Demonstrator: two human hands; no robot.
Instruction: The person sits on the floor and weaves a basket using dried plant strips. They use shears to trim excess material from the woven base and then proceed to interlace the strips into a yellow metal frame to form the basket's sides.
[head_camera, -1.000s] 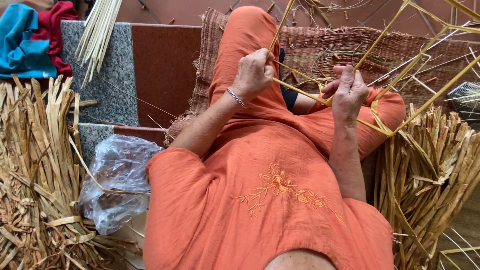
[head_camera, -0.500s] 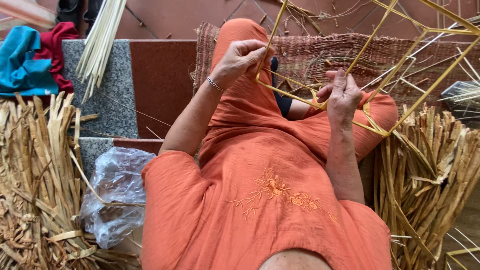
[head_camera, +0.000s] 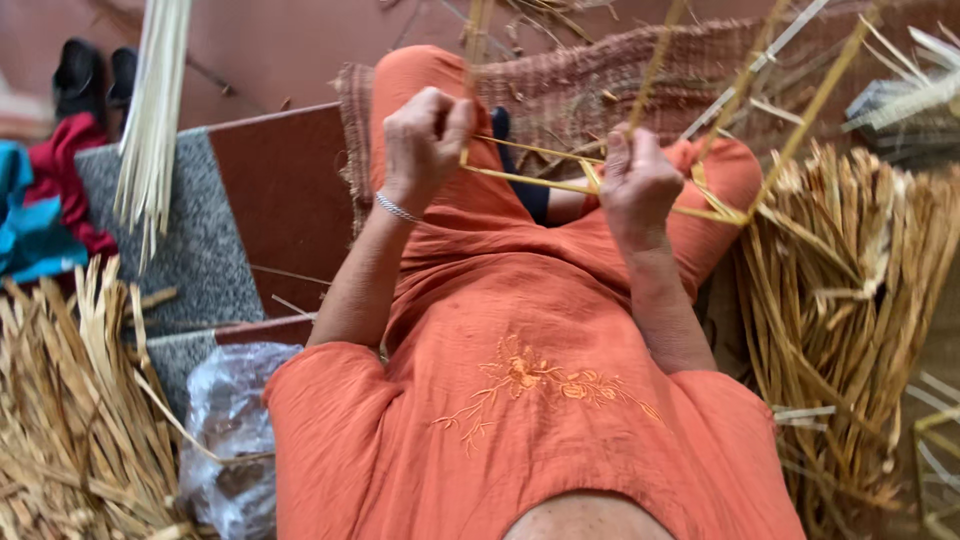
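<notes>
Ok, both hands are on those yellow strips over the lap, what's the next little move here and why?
Probably draw the strip pinched in the left hand further out to the left to snug it. The yellow strips run flat from that fist to the crossing that the right hand pins over the lap, and loose ends fan upward beyond it, so the right hand seems to anchor the weave.

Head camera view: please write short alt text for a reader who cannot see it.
Seen from above, a person in an orange dress weaves yellow straw strips, left hand and right hand each gripping strands. Dried straw bundles lie on both sides.
</notes>
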